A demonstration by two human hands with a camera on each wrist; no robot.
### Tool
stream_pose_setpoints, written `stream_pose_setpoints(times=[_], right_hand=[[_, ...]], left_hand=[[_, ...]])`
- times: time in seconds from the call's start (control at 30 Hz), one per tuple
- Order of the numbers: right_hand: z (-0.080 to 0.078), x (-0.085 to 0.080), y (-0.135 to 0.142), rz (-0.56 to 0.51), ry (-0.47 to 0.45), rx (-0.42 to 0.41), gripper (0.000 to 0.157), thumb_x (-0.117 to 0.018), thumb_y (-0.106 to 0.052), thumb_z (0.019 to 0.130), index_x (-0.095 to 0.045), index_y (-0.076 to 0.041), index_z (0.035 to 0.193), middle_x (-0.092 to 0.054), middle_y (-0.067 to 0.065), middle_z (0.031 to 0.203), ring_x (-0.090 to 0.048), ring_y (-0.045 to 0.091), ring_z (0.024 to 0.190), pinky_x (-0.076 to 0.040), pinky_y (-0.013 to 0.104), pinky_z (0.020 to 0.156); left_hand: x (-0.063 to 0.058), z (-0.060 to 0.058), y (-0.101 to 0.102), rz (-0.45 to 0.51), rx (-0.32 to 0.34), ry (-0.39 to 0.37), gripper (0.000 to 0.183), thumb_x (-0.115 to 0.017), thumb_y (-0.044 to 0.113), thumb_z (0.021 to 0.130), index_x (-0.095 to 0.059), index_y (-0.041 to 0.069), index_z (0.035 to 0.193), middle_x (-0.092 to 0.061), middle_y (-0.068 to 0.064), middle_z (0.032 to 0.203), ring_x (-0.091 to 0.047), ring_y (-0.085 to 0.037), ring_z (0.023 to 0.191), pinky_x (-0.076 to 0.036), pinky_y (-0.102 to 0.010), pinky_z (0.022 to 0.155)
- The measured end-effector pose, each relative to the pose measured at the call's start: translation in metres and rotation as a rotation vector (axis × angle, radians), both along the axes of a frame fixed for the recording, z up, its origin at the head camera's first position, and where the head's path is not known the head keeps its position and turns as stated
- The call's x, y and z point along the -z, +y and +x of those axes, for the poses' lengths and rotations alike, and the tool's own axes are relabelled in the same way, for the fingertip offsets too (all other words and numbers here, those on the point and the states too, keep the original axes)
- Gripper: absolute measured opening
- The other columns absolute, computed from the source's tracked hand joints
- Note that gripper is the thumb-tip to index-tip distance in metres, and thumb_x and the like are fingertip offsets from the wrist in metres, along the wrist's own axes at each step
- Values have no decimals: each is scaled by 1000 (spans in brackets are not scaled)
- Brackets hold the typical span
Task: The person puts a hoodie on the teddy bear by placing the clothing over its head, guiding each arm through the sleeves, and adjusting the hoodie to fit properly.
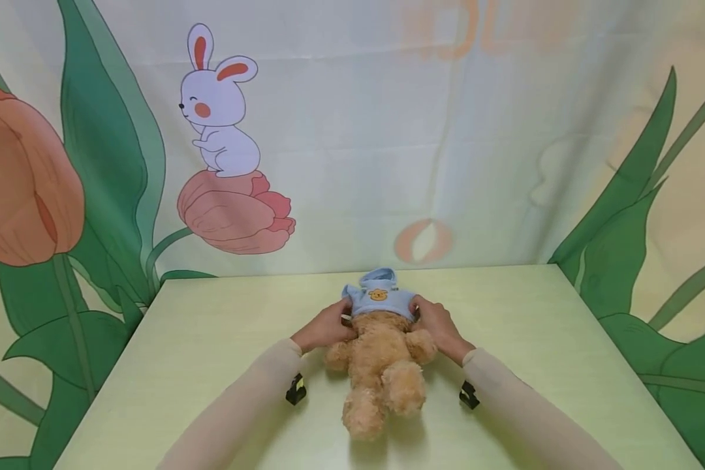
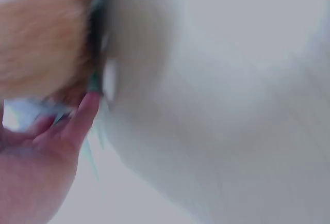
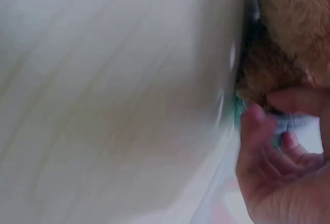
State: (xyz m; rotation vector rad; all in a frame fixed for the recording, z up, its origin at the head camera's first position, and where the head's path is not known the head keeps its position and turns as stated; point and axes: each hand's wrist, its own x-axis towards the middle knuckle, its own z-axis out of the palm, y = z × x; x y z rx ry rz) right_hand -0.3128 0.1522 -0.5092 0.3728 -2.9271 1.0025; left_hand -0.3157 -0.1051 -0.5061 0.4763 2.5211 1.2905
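Note:
A light-brown teddy bear (image 1: 378, 352) lies on its back on the table, its feet toward the near edge. A small light-blue shirt (image 1: 382, 303) with an orange animal-face print covers its head, which is hidden. At the shirt's left edge my left hand (image 1: 329, 326) pinches the cloth beside the bear's body. My right hand (image 1: 439, 324) pinches the shirt's right edge, just above one of the bear's arms. Brown fur (image 2: 41, 43) fills the upper left of the blurred left wrist view. In the right wrist view, thumb and fingers (image 3: 252, 128) close near the fur and a bit of cloth.
The pale yellow-green table (image 1: 211, 326) runs back to a printed cloth backdrop (image 1: 341, 130) with a rabbit, tulips and leaves. Black wrist-camera mounts (image 1: 296, 390) show below both forearms, close to the tabletop.

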Motion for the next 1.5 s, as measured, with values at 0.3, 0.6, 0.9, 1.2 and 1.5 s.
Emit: stream_pose_setpoints(times=[0.3, 0.6, 0.9, 1.2, 1.5], right_hand=[[-2, 0, 4, -266, -15, -111, 35, -78, -8, 80, -55, -3, 106, -60, 14, 110, -64, 28, 99, -52, 40, 86], [4, -2, -9, -153, 286, -74, 18, -76, -6, 78, -63, -9, 90, -68, 4, 82, -64, 16, 74, -51, 33, 72], [2, -9, -8, 84, 260, -93, 15, -68, -7, 84, -60, -12, 73, -57, -1, 69, -48, 13, 63, -41, 28, 59], [2, -26, 13, -70, 39, -258, 19, -68, -18, 92, -65, -13, 109, -69, 2, 101, -66, 17, 93, -53, 39, 85], [15, -36, 19, -60, -116, -356, 76, -81, -46, 78, -50, -8, 136, -52, 9, 133, -54, 29, 122, -46, 47, 100]], left_hand=[[12, 10, 2, 164, -191, 97, 47, -70, -9, 77, -45, 3, 115, -56, -21, 125, -59, -36, 121, -52, -41, 98], [17, 9, 8, 101, -164, 344, 39, -64, -11, 83, -55, 5, 117, -63, -15, 115, -63, -28, 106, -54, -41, 91], [-4, 18, 18, -280, -119, 425, 10, -61, 9, 89, -52, 8, 85, -53, -5, 80, -47, -18, 71, -38, -33, 63], [-11, 23, 14, -149, -90, 414, 31, -63, 1, 83, -54, 2, 113, -56, -15, 113, -58, -28, 102, -50, -41, 88], [-16, 23, -3, -126, 145, 147, 96, -80, 47, 78, -31, 8, 150, -28, -13, 154, -31, -31, 145, -33, -48, 116]])
